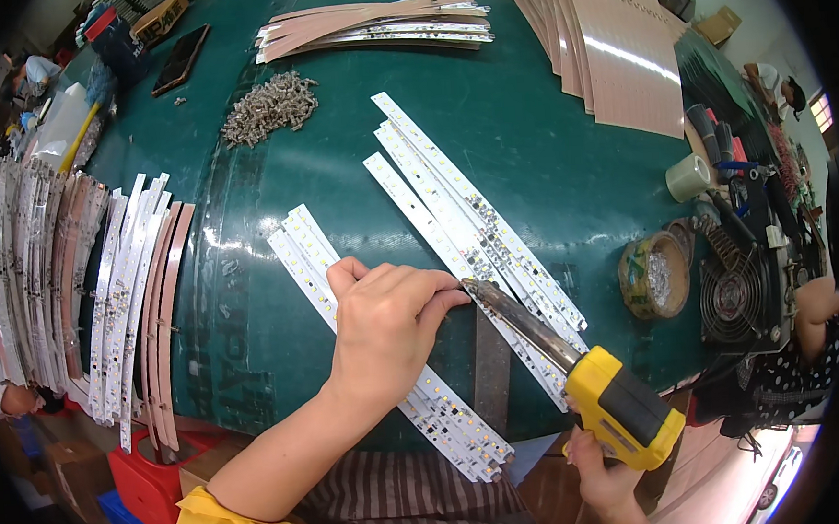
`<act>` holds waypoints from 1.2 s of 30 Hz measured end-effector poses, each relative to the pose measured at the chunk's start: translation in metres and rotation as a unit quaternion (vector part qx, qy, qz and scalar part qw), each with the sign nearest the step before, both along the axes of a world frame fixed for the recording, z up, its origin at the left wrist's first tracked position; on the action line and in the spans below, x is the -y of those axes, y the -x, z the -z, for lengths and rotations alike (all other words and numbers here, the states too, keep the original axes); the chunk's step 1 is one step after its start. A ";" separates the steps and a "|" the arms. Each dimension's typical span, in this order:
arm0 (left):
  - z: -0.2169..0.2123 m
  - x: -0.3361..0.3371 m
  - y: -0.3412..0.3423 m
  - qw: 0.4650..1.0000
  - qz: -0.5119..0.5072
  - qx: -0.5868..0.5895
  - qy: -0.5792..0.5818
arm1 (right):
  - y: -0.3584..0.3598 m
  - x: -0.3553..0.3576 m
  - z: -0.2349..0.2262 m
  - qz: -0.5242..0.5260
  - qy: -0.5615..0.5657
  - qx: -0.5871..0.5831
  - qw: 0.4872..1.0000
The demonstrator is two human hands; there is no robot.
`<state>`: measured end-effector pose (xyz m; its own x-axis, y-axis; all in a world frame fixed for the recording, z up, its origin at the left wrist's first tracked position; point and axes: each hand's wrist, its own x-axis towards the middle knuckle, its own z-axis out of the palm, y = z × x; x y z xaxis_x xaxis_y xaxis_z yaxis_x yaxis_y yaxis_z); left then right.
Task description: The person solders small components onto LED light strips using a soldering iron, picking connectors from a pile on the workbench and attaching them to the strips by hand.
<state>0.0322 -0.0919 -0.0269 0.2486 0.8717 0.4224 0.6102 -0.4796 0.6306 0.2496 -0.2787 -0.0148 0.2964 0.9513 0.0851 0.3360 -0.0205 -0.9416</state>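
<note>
My left hand [385, 326] is closed in a pinch over a stack of narrow white LED circuit strips [458, 423]. Whatever its thumb and forefinger hold is too small to make out. My right hand [601, 477], at the lower right, grips the handle of a yellow and black soldering gun [630, 412]. Its metal barrel slants up to the left, and the tip meets my left fingertips or stops just short of them; I cannot tell which. Another fan of LED strips [425, 199] lies under and beside the barrel, small chips dotted along its strips.
Small metal parts [271, 106] form a pile at the back. Strip stacks [376, 29] lie beyond, with copper-coloured panels [618, 58] at right. More strips [124, 299] line the left edge. A round tub [643, 277] and a fan [737, 295] stand right; a co-worker's arm [817, 315] shows there.
</note>
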 end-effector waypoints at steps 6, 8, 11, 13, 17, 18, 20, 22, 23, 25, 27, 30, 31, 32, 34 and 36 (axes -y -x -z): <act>0.001 0.000 0.002 1.000 0.011 0.001 -0.005 | -0.002 -0.003 -0.005 -0.004 0.048 0.013 0.999; 0.002 0.000 0.002 1.000 0.013 -0.004 -0.010 | -0.002 -0.002 -0.006 0.005 0.055 0.002 0.998; 0.004 0.000 0.001 1.000 0.015 -0.006 -0.018 | -0.003 -0.002 -0.006 0.002 0.069 -0.008 0.998; 0.005 0.000 0.001 1.000 0.014 -0.007 -0.025 | -0.002 -0.003 -0.007 0.000 0.067 -0.016 0.998; 0.005 0.001 0.001 0.999 0.017 -0.009 -0.028 | 0.001 -0.005 -0.009 0.020 0.062 -0.021 0.998; 0.005 0.001 0.001 1.000 0.018 -0.008 -0.022 | 0.001 -0.006 -0.010 0.029 0.068 -0.018 0.997; 0.005 0.002 0.002 0.999 0.018 -0.011 -0.030 | 0.001 -0.008 -0.013 0.020 0.051 -0.059 0.997; 0.006 0.002 0.002 0.999 0.017 -0.012 -0.032 | 0.001 -0.009 -0.015 0.031 0.027 -0.085 0.996; 0.006 0.002 0.002 0.999 0.017 -0.011 -0.033 | 0.004 -0.009 -0.015 0.046 0.011 -0.090 0.995; 0.006 0.002 0.001 0.999 0.019 -0.009 -0.035 | 0.005 -0.011 -0.018 0.043 0.035 -0.074 0.996; 0.005 0.002 0.002 0.999 0.020 -0.007 -0.030 | 0.011 -0.015 -0.018 0.073 0.033 -0.024 0.997; 0.001 0.002 0.002 0.999 0.019 -0.019 -0.037 | 0.020 -0.023 -0.022 0.081 0.065 0.147 0.984; -0.001 0.003 0.003 0.999 0.023 -0.021 -0.030 | 0.020 -0.025 -0.025 0.067 0.056 0.160 0.983; -0.004 0.004 0.004 0.999 0.026 -0.023 -0.023 | 0.021 -0.029 -0.027 0.054 0.046 0.174 0.982; -0.011 0.004 0.008 0.999 0.040 -0.036 -0.005 | 0.021 -0.037 -0.027 0.024 -0.010 0.265 0.964; -0.020 0.003 0.017 0.996 0.060 -0.060 0.016 | 0.021 -0.042 -0.026 0.014 -0.032 0.305 0.952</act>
<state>0.0156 -0.0953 -0.0074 0.3993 0.8452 0.3552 0.6216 -0.5344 0.5727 0.2285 -0.2364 0.0112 0.1984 0.9310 0.3063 0.8203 0.0132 -0.5717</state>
